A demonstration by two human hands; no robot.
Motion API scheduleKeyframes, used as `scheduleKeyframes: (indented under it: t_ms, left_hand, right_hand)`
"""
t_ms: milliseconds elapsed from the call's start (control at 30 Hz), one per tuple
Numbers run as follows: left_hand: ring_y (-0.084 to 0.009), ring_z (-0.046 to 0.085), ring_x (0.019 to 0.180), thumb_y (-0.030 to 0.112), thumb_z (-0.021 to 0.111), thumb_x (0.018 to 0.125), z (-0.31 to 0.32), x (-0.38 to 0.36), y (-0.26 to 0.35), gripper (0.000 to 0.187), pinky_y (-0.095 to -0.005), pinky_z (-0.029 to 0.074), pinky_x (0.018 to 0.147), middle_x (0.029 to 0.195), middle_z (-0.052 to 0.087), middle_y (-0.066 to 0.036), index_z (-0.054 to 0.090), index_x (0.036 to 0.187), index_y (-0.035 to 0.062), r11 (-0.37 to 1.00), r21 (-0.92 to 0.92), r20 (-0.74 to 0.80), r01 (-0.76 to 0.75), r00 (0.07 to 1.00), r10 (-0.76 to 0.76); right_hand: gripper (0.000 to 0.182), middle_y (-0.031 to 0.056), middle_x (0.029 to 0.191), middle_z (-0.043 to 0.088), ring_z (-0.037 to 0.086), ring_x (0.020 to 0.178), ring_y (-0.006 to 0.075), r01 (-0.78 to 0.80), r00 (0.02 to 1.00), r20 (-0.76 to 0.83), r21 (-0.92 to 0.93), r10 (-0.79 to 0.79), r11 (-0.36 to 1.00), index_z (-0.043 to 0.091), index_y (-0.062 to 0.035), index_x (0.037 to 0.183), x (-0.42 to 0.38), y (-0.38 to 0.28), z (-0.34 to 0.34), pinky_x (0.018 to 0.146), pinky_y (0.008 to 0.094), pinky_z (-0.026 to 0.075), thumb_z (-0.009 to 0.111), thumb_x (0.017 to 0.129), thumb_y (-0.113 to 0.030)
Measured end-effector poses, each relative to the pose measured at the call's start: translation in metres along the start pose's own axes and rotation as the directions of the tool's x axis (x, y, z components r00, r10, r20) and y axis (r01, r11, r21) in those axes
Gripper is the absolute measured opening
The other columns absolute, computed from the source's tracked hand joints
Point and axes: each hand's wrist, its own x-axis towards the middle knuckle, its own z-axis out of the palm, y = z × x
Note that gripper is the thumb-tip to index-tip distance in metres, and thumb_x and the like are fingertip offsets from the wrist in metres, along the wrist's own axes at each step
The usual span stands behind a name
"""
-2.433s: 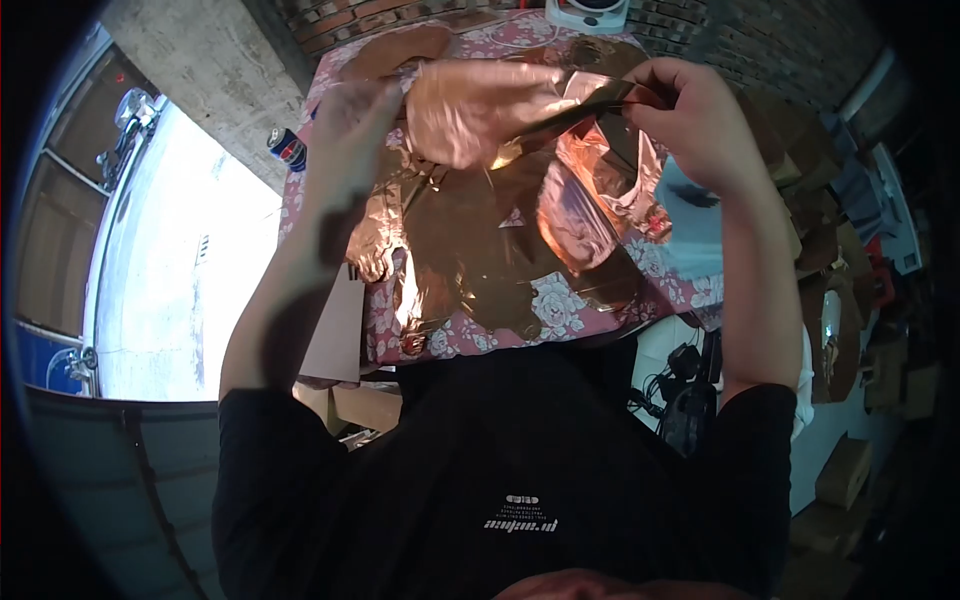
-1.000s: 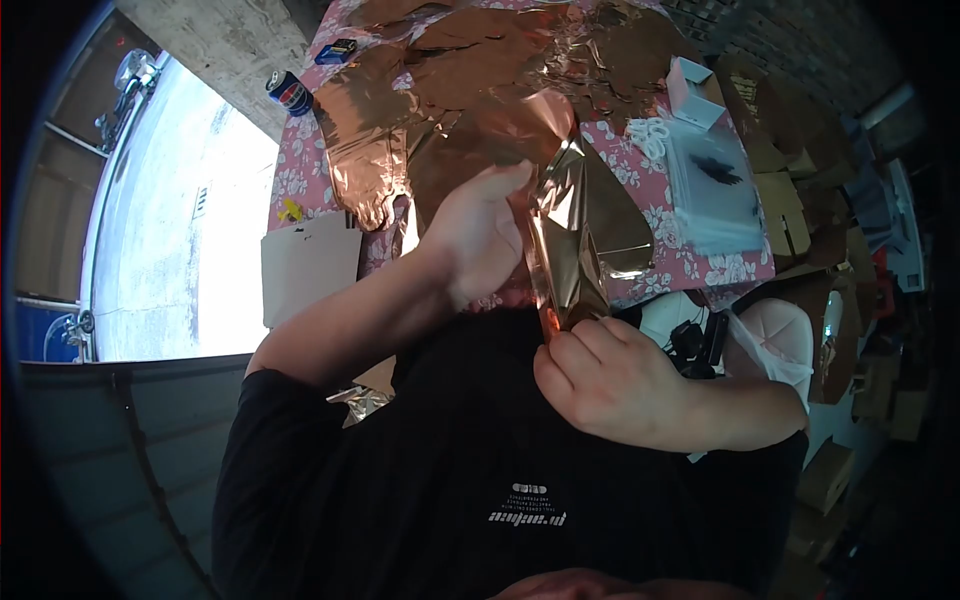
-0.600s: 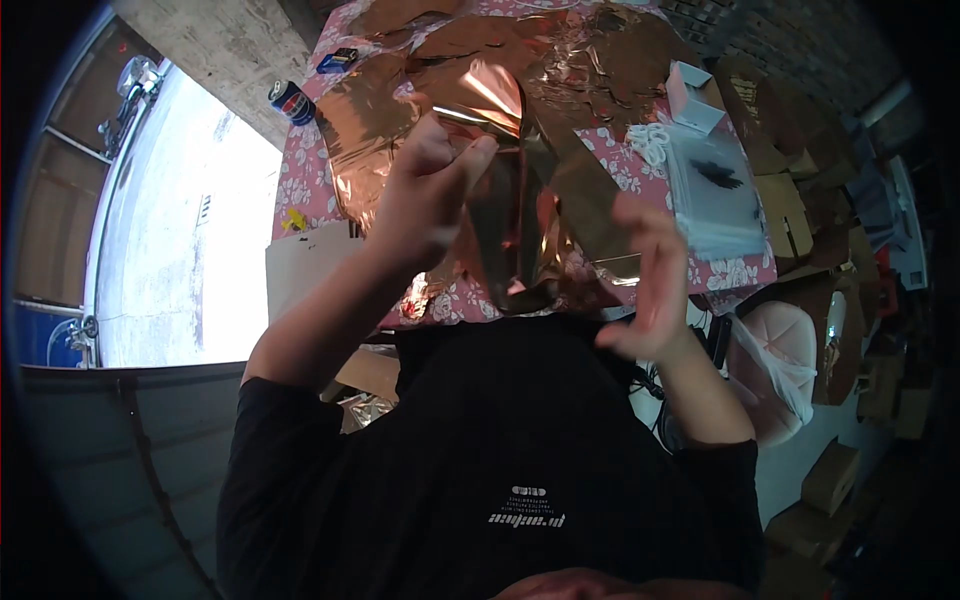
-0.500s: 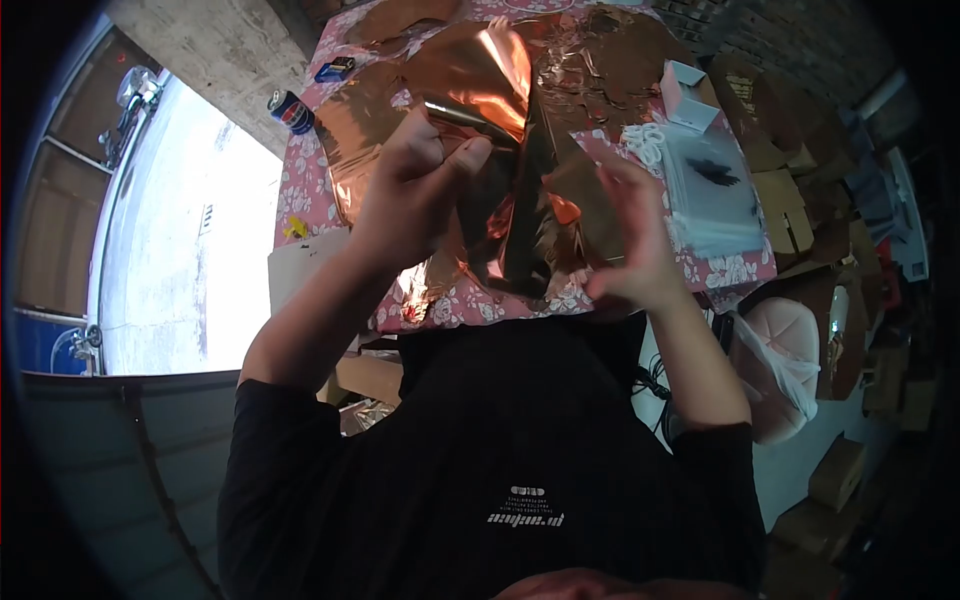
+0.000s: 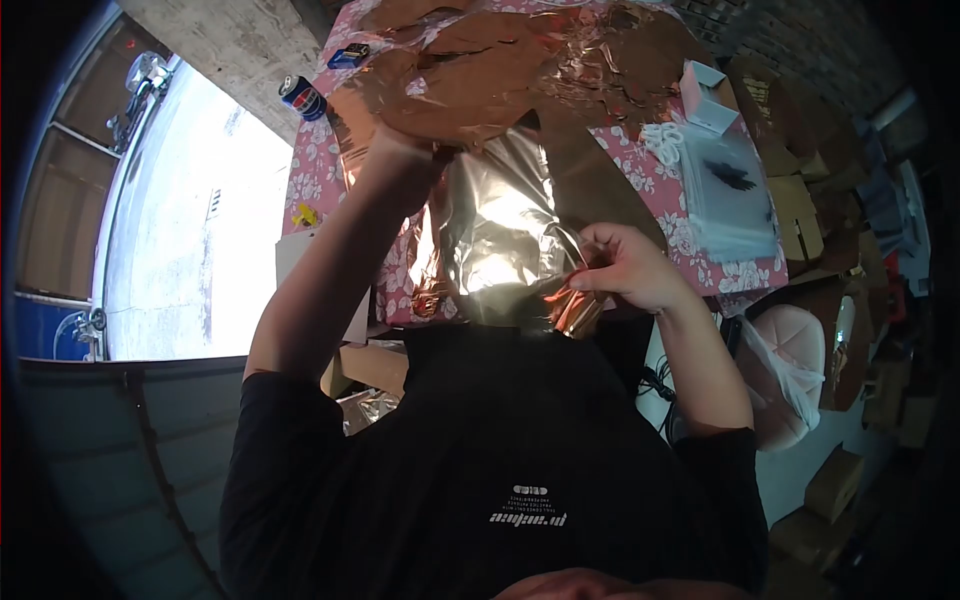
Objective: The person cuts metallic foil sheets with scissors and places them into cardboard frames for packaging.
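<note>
A shiny copper-gold foil sheet (image 5: 505, 215) hangs in front of me over the near part of the table, creased and catching the light. My left hand (image 5: 405, 165) is at its upper left edge, closed on the foil; most of its fingers are in shadow or turned away. At the lower right, my right hand (image 5: 635, 268) pinches a crumpled corner of the same sheet between thumb and fingers. More copper foil (image 5: 460, 75) lies spread and wrinkled across the table behind it.
The table has a pink floral cloth (image 5: 315, 170). On it are a soda can (image 5: 302, 97), a small blue object (image 5: 348, 56), a yellow item (image 5: 306, 215), a white box (image 5: 708, 97), white cord (image 5: 662, 143) and clear plastic bags (image 5: 725, 205). A stool (image 5: 785, 370) stands at right.
The foil has been spread and turned, its bright face now showing. My left hand has shifted slightly and rotated at the top edge. My right hand went from spread fingers to pinching the foil.
</note>
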Motion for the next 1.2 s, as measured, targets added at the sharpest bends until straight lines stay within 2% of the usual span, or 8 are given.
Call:
scheduleKeyframes:
  t_ms: [33, 67, 167, 333, 533, 700, 833, 1200]
  left_hand:
    - [-0.0226, 0.073, 0.097, 0.002, 0.064, 0.096, -0.004, 0.007, -0.031, 0.025, -0.032, 0.057, 0.08, 0.107, 0.077, -0.016, 0.073, 0.117, -0.0062, 0.87, -0.493, 0.017, -0.022, 0.999, 0.035]
    - [-0.0227, 0.068, 0.085, 0.007, 0.065, 0.097, 0.03, 0.008, 0.003, 0.016, -0.0337, 0.053, 0.07, 0.094, 0.072, -0.011, 0.07, 0.106, -0.0051, 0.887, -0.441, -0.275, 0.136, 0.92, -0.278]
    - [-0.0251, 0.068, 0.078, 0.012, 0.064, 0.102, 0.024, 0.032, -0.038, 0.015, -0.0344, 0.054, 0.06, 0.099, 0.071, -0.016, 0.067, 0.11, -0.0003, 0.869, -0.165, -0.193, 0.466, 0.849, -0.492]
    - [-0.0194, 0.06, 0.071, 0.013, 0.065, 0.1, 0.046, 0.047, -0.061, 0.008, -0.0342, 0.047, 0.061, 0.088, 0.065, -0.008, 0.065, 0.101, 0.0051, 0.831, -0.351, -0.253, 0.433, 0.81, -0.529]
    - [-0.0228, 0.067, 0.073, 0.017, 0.065, 0.099, 0.049, 0.057, -0.076, 0.016, -0.0401, 0.051, 0.061, 0.087, 0.07, -0.009, 0.07, 0.103, 0.0018, 0.872, -0.248, -0.241, 0.422, 0.845, -0.478]
    - [-0.0215, 0.075, 0.075, 0.021, 0.068, 0.093, 0.041, 0.071, -0.071, 0.023, -0.0361, 0.058, 0.067, 0.083, 0.076, -0.016, 0.075, 0.098, -0.0007, 0.729, 0.644, -0.206, 0.233, 0.97, -0.128]
    - [-0.0244, 0.073, 0.067, 0.027, 0.074, 0.097, 0.046, 0.083, -0.086, 0.033, -0.0376, 0.057, 0.061, 0.087, 0.076, -0.013, 0.072, 0.11, -0.0036, 0.879, 0.343, -0.175, 0.331, 0.942, -0.287]
    - [-0.0434, 0.069, 0.106, 0.029, 0.076, 0.092, 0.073, 0.082, -0.083, 0.045, -0.0482, 0.056, 0.094, 0.111, 0.072, -0.028, 0.07, 0.12, -0.0058, 0.605, 0.796, -0.143, -0.036, 0.959, 0.246]
  right_hand:
    - [0.031, 0.0036, 0.097, 0.075, 0.072, 0.087, 0.0113, -0.059, 0.998, -0.012, 0.019, 0.059, 0.998, 0.068, -0.0014, 0.113, -0.006, -0.004, -0.004, 0.078, 0.027, 0.059, 0.086, 0.088, -0.001]
    - [0.031, 0.0036, 0.097, 0.075, 0.072, 0.087, 0.0113, -0.064, 0.998, -0.014, 0.02, 0.064, 0.998, 0.068, -0.0014, 0.113, -0.008, -0.002, -0.007, 0.078, 0.027, 0.059, 0.086, 0.088, -0.001]
    - [0.036, 0.0051, 0.101, 0.075, 0.073, 0.088, 0.0127, 0.015, 0.995, -0.102, 0.071, -0.008, 0.997, 0.067, -0.0008, 0.117, -0.016, -0.003, -0.019, 0.079, 0.0272, 0.06, 0.086, 0.087, -0.001]
    - [0.041, 0.0079, 0.106, 0.075, 0.073, 0.093, 0.0141, -0.019, 0.994, -0.108, -0.03, 0.016, 0.999, 0.065, 0.0022, 0.123, -0.023, -0.009, -0.049, 0.083, 0.0285, 0.06, 0.085, 0.087, 0.003]
    - [0.036, 0.005, 0.1, 0.075, 0.072, 0.086, 0.0125, 0.061, 0.965, -0.248, -0.114, -0.088, 0.992, 0.067, 0.0031, 0.119, -0.024, 0.003, -0.054, 0.075, 0.0287, 0.057, 0.084, 0.087, 0.003]
    - [0.032, 0.0077, 0.1, 0.074, 0.071, 0.087, 0.0139, -0.136, 0.949, -0.316, -0.446, -0.013, 0.885, 0.066, 0.0032, 0.117, -0.03, 0.003, -0.047, 0.076, 0.0322, 0.058, 0.08, 0.089, 0.005]
    - [0.031, 0.0096, 0.098, 0.075, 0.073, 0.085, 0.0163, -0.122, 0.922, -0.369, -0.565, -0.117, 0.816, 0.067, 0.0022, 0.116, -0.034, 0.01, -0.038, 0.076, 0.0333, 0.058, 0.08, 0.088, 0.003]
    - [0.033, 0.0128, 0.102, 0.075, 0.076, 0.094, 0.021, -0.174, 0.926, -0.375, -0.545, -0.052, 0.82, 0.067, 0.0024, 0.12, -0.032, 0.007, -0.042, 0.081, 0.0352, 0.06, 0.077, 0.088, 0.004]
